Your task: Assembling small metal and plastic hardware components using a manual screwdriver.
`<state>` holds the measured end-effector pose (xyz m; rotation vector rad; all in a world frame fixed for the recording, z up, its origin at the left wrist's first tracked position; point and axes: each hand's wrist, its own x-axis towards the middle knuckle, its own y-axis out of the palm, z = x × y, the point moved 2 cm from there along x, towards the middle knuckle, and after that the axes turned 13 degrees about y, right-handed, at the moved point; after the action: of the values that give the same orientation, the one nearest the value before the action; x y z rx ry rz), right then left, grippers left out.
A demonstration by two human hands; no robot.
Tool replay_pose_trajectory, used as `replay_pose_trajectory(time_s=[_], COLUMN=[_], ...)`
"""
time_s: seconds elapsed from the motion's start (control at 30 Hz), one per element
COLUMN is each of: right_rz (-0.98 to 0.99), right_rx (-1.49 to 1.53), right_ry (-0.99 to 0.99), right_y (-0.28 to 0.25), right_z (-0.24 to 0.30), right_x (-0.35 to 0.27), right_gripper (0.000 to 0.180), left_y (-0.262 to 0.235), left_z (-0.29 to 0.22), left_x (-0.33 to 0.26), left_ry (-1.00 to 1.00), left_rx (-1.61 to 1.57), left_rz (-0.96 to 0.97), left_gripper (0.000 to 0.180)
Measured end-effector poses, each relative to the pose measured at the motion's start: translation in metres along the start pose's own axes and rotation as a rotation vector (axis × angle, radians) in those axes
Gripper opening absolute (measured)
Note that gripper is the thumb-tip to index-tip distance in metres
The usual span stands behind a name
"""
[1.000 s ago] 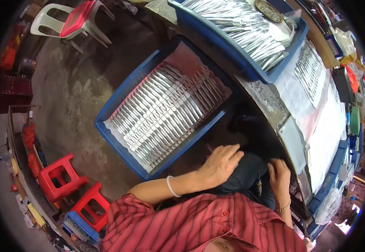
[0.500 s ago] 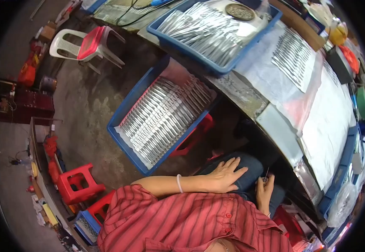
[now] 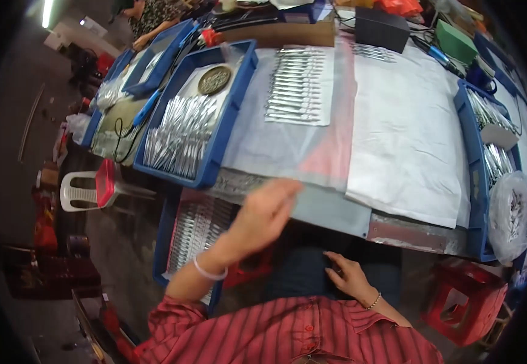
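Note:
My left hand (image 3: 265, 217), smeared by motion, is raised over the near edge of the worktable with its fingers stretched forward and the thumb apart. I see nothing in it. My right hand (image 3: 351, 277) is low above my lap, its fingers curled. A small dark tip shows by its forefinger, but what it holds is hidden. Beyond my left hand, slim silvery metal pieces (image 3: 297, 85) lie in a row on a white sheet. Left of them, a blue tray (image 3: 230, 124) holds a heap of similar pieces and a round dish of small bits (image 3: 214, 80).
Below the table at left, another blue tray (image 3: 161, 242) holds rows of metal pieces. A blue bin (image 3: 474, 182) and a clear plastic bag (image 3: 511, 212) stand at right. A red stool (image 3: 466, 300) is at lower right. A white chair (image 3: 80, 191) stands at left, and another person (image 3: 154, 21) is far left.
My head has turned, so the worktable lies ahead. My left hand has lifted off my thigh to the table's edge. The thin pointed thing earlier in my right hand no longer shows clearly.

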<state>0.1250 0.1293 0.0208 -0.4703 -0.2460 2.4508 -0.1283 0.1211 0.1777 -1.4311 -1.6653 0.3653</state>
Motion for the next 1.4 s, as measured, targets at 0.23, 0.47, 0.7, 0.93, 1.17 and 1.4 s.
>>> replay_pose_trajectory(time_s=[0.23, 0.47, 0.7, 0.93, 1.17, 1.4], right_rz=[0.065, 0.047, 0.034, -0.003, 0.045, -0.030], right_rx=[0.043, 0.004, 0.106, 0.129, 0.073, -0.134], right_ry=[0.201, 0.209, 0.090, 0.085, 0.216, -0.022], right_y=[-0.008, -0.004, 0.004, -0.010, 0.004, -0.008], right_z=[-0.009, -0.029, -0.062, -0.043, -0.041, 0.002], right_x=[0.008, 0.016, 0.018, 0.019, 0.012, 0.001], right_gripper=[0.037, 0.028, 0.022, 0.025, 0.028, 0.036], left_y=[0.004, 0.018, 0.029, 0.023, -0.013, 0.009], left_z=[0.138, 0.252, 0.273, 0.267, 0.169, 0.014], left_x=[0.148, 0.248, 0.272, 0.264, 0.196, 0.006], left_ry=[0.247, 0.429, 0.523, 0.509, 0.344, -0.654], left_rx=[0.399, 0.968, 1.028, 1.079, 0.466, -0.903], left_rz=[-0.084, 0.154, 0.322, 0.329, -0.199, -0.060], left_gripper=[0.024, 0.017, 0.017, 0.019, 0.027, 0.027])
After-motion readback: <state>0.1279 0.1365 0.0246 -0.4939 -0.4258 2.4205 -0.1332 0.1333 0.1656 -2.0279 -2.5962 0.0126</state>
